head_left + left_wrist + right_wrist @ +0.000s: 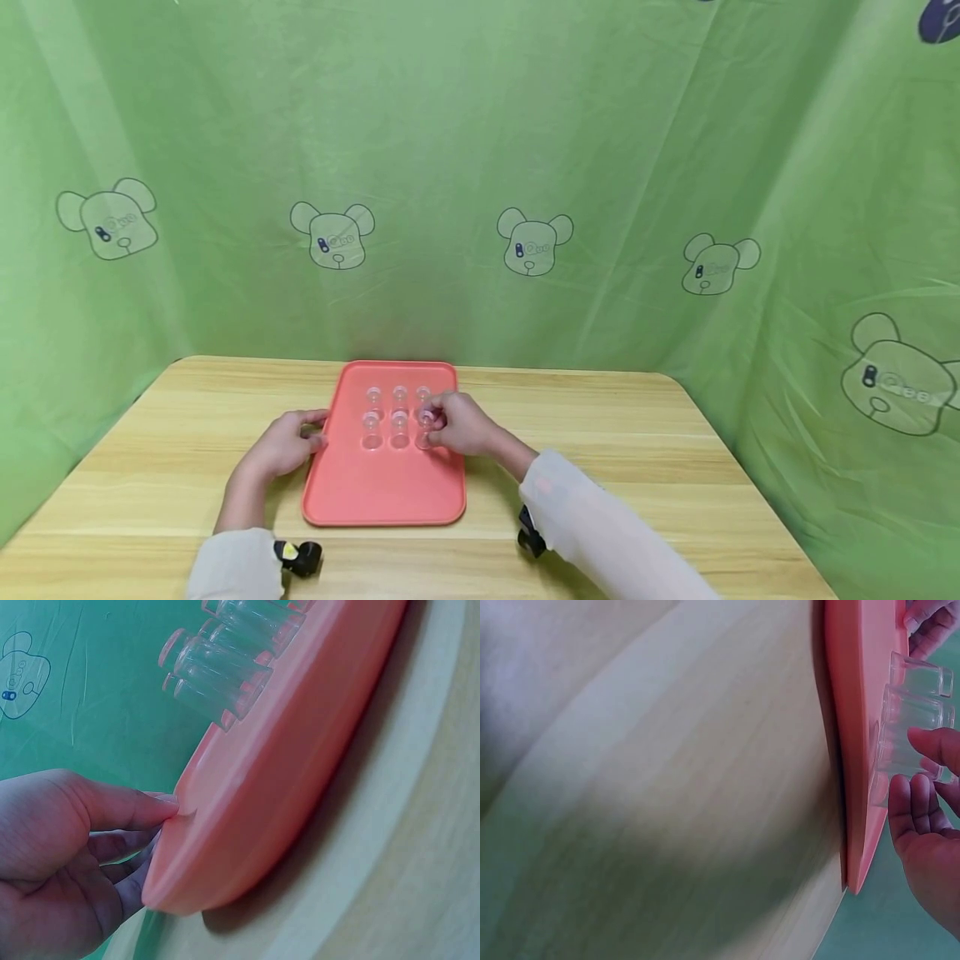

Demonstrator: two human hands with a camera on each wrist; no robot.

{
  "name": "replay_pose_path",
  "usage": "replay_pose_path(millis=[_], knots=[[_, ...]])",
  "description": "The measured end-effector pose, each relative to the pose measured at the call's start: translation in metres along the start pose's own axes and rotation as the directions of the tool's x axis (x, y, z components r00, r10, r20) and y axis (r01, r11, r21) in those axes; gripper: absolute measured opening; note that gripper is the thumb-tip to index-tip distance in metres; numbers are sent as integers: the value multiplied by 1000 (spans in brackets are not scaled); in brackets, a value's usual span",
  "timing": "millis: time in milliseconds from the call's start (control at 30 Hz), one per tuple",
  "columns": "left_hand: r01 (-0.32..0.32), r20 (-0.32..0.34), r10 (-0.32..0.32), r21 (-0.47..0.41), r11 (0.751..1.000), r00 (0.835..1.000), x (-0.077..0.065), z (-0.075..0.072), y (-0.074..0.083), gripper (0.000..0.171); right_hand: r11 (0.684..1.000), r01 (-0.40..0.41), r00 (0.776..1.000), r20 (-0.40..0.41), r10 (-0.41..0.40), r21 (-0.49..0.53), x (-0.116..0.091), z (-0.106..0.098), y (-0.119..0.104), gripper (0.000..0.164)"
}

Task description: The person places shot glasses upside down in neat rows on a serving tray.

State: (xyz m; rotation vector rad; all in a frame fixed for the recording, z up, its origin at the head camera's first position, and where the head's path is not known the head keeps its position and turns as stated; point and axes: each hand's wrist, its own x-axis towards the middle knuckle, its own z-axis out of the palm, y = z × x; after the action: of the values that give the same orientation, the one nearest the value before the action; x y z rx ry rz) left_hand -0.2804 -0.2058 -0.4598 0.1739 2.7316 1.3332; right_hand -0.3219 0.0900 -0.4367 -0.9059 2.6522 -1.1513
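Note:
Several small clear jars [400, 427] with narrower tops stand upright in two rows on a pink tray [382, 492]. My left hand [283, 446] holds the tray's left rim, thumb over the edge and fingers under it, as the left wrist view shows. On the other side, my right hand [467, 425] pinches the front right jar [425, 437] near its top between thumb and fingers. That jar's upper part is partly hidden by the fingers. In the right wrist view, neighbouring jars [915, 709] overlap behind the right thumb.
The tray lies on a light wooden table [600, 467]. A green curtain [450, 167] printed with bear heads hangs behind and along both sides. Black wrist cameras are strapped at the left sleeve [236, 567] and the right sleeve [592, 517].

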Motion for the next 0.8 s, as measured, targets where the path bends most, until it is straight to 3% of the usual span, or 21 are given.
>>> replay_pose_path(millis=[500, 800], knots=[[2, -2, -2, -1, 1000, 1000, 1, 0, 0, 43, 1000, 5, 1000, 0, -5, -27, 0, 6, 8, 27], [1, -2, -1, -1, 1000, 1000, 1, 2, -3, 44, 999, -34, 999, -3, 34, 0, -4, 4, 6, 33]])
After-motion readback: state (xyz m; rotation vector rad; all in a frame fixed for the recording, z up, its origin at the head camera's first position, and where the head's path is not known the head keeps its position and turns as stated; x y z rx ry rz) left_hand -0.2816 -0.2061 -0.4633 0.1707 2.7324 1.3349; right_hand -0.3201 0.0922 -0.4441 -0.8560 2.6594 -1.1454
